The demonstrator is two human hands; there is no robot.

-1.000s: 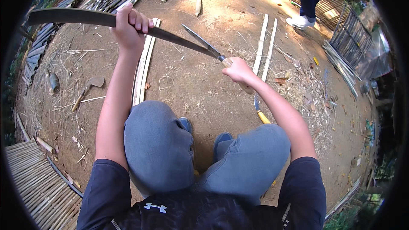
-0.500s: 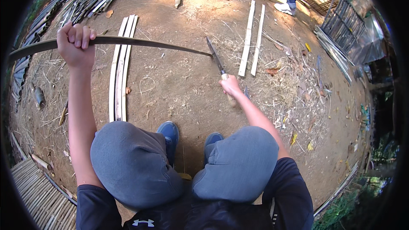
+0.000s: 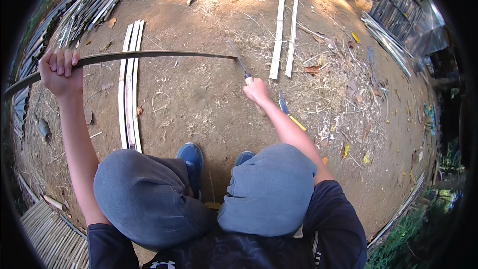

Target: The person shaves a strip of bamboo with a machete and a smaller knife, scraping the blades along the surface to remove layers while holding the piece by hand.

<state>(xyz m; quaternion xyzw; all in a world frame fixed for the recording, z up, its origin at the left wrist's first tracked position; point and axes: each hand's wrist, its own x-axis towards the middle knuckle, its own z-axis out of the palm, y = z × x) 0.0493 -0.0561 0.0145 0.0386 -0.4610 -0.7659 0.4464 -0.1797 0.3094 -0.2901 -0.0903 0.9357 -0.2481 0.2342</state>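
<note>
My left hand is closed round a long dark bamboo strip, held out across the ground from the far left. The strip's right end meets the blade of a knife. My right hand grips this knife by its wooden handle, with the blade pointing away and slightly left. Close to my right forearm, a smaller knife with a yellow handle lies on the dirt. Pale split bamboo strips lie side by side beneath the held strip.
Two pale strips lie ahead on the right. Piled bamboo poles fill the far left. A dark bottle is at left, and a slatted bamboo platform at lower left. Shavings and leaves litter the right; slatted panels stand beyond.
Both hands, the strip and the knife have shifted left in the picture as the view moved. The yellow-handled knife shows fully now. The other person has mostly left the view at the top.
</note>
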